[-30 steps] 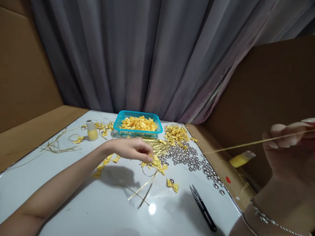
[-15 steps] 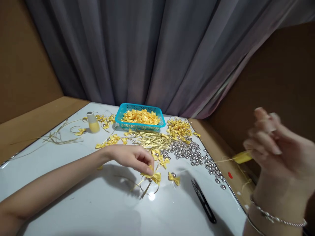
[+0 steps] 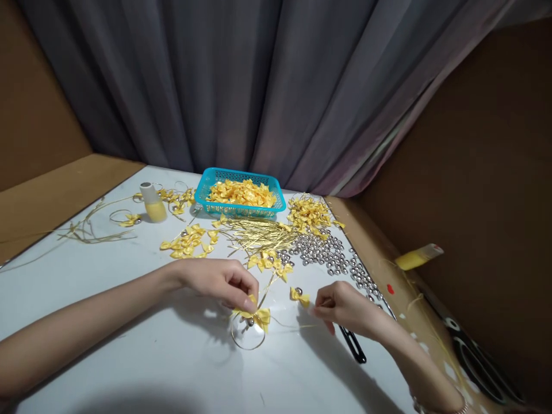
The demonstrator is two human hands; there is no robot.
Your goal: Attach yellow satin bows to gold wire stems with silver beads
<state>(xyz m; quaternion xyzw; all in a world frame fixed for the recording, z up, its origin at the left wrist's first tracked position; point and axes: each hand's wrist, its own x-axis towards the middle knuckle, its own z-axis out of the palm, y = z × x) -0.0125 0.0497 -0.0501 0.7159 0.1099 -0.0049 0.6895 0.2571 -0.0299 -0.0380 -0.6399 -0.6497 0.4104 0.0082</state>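
Note:
My left hand pinches a yellow ribbon bow just above the white table. A gold cord loop and a small silver bell-like bead hang at the bow. To the right, my right hand has its fingers closed on a fine yellow thread that stretches from the bow. Another bow with a silver bead lies between my hands. Beneath my right hand lies a pair of black thread snips, its blades hidden.
A blue basket of yellow bows stands at the back. Gold cords, silver beads and finished-looking bows lie before it. A yellow-and-white container is left; a similar yellow object and scissors are right.
My right hand has come down and left from high on the right to just above the snips. My left hand keeps its pinch on the bow. The view has shifted slightly.

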